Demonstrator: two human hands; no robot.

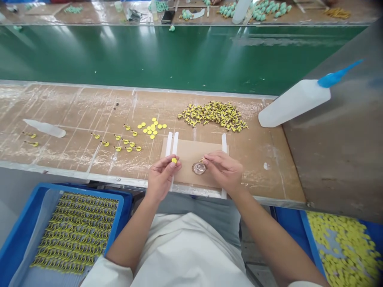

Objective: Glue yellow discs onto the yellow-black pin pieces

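Pinched in my left hand [161, 175] is a small yellow disc [174, 160], held above the left side of a taped cardboard sheet [188, 149]. My right hand [226, 169] is closed at the fingertips on a small figure piece [201, 160], mostly hidden by the fingers. Just under those fingertips sits a small round clear dish [198, 169]. Beyond the cardboard lies a heap of small yellow-and-dark figures [214, 114]. Loose yellow discs [152, 128] lie to the left, and beside them several discs with figures attached [125, 141].
A white squeeze bottle [296, 101] with a blue nozzle leans by the metal panel at right. A blue tray [119, 207] of finished-looking rows stands lower left; a bin of yellow discs [344, 243] lower right. A green belt [149, 56] runs behind the table.
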